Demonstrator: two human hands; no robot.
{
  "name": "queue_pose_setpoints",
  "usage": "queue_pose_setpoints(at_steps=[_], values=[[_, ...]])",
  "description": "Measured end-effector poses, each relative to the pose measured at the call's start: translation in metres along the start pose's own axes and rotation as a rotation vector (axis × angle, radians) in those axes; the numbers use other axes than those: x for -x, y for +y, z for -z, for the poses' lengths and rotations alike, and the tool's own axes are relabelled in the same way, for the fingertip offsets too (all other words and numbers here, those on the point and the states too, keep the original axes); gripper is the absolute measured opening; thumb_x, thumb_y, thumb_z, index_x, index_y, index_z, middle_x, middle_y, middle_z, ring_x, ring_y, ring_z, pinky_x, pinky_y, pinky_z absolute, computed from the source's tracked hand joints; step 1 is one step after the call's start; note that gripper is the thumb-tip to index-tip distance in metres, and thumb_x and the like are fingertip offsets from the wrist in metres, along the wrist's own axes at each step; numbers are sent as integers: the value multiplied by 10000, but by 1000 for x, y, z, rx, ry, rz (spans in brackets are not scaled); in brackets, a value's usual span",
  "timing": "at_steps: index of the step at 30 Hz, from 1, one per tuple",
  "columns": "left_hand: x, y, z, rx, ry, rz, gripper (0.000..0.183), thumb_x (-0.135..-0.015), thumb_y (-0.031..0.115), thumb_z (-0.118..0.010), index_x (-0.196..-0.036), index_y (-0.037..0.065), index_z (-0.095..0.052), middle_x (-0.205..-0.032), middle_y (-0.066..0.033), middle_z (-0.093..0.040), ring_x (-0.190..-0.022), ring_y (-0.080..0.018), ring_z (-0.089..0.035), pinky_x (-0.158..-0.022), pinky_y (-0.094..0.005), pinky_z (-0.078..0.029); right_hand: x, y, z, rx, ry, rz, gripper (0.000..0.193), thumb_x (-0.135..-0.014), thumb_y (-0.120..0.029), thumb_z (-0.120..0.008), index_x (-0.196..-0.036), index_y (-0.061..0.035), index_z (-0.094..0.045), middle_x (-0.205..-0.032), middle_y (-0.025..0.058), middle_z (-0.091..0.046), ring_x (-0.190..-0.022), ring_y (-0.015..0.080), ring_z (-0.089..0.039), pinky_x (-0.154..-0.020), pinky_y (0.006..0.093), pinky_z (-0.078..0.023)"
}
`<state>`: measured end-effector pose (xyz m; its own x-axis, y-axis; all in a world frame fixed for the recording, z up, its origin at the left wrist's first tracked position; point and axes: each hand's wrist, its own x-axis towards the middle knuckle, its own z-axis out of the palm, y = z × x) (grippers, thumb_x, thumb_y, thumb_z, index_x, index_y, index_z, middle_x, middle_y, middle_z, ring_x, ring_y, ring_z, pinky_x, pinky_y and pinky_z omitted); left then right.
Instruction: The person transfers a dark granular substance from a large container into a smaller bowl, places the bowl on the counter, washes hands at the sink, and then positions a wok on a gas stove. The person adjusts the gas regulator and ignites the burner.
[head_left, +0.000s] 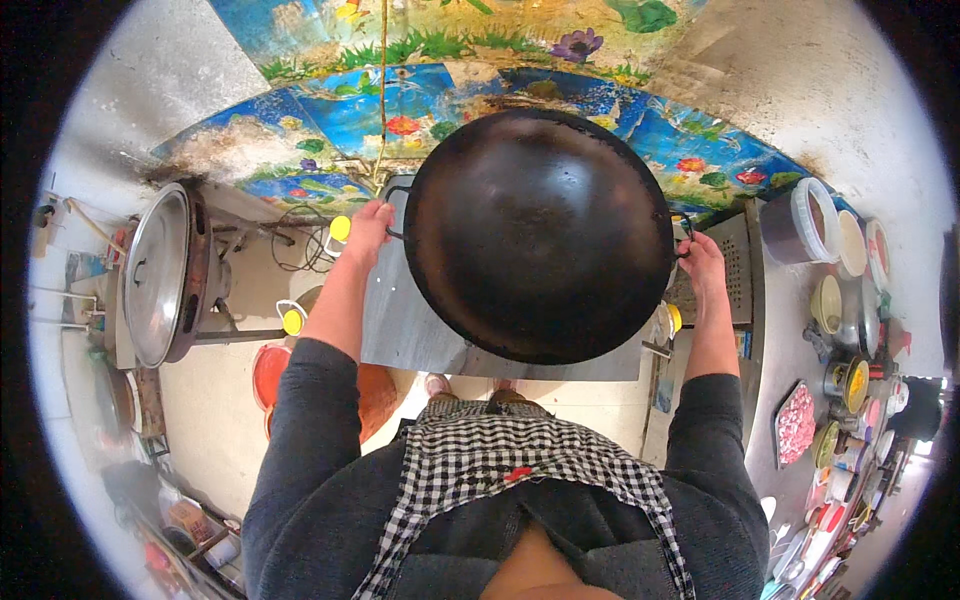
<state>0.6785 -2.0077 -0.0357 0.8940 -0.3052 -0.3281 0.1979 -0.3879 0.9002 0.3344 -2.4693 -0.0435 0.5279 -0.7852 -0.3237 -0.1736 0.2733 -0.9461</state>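
Left hand (371, 224) and right hand (704, 258), fingers curled round its side handles (396, 235), hold a black wok (540, 235) over the grey tabletop (405, 325), near edge showing: apparently a handling step; moving it calls for even grip. Its far right corner is hidden; whether hollow or underside faces up, I can't tell.
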Motion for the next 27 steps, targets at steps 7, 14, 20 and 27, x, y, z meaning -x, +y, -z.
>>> queue_pose_setpoints(at_steps=[7,14,20,27], values=[[-34,19,-7,-119,-43,-38,177,-870,208,-492,-865,54,-578,-671,-5,-509,-607,-105,-464,-507,-243,-389,37,8,1,-107,85,-35,249,-886,-29,-452,-1135,-36,-464,-887,78,-604,-742,151,-593,-592,266,-506],[-12,-48,6,412,137,-24,195,-875,266,-503,-917,80,-545,-699,2,-515,-589,-101,-459,-517,-240,-396,19,43,33,-225,-63,-127,217,-886,-156,-506,-1085,-71,-522,-922,55,-607,-808,155,-574,-680,306,-481],[45,-162,-52,374,119,465,301,-874,266,-504,-1125,100,-522,-1020,-33,-572,-890,-161,-521,-755,-335,-424,47,196,1,284,11,-292,321,-867,-284,-539,-1112,-77,-521,-951,65,-592,-762,167,-550,-657,334,-460],[13,-193,-116,605,-148,515,360,-873,241,-515,-1185,62,-496,-1091,-43,-559,-962,-172,-519,-808,-320,-420,78,244,-60,254,40,-149,317,-866,-268,-535,-1113,-69,-525,-962,80,-595,-794,185,-551,-683,338,-454]])
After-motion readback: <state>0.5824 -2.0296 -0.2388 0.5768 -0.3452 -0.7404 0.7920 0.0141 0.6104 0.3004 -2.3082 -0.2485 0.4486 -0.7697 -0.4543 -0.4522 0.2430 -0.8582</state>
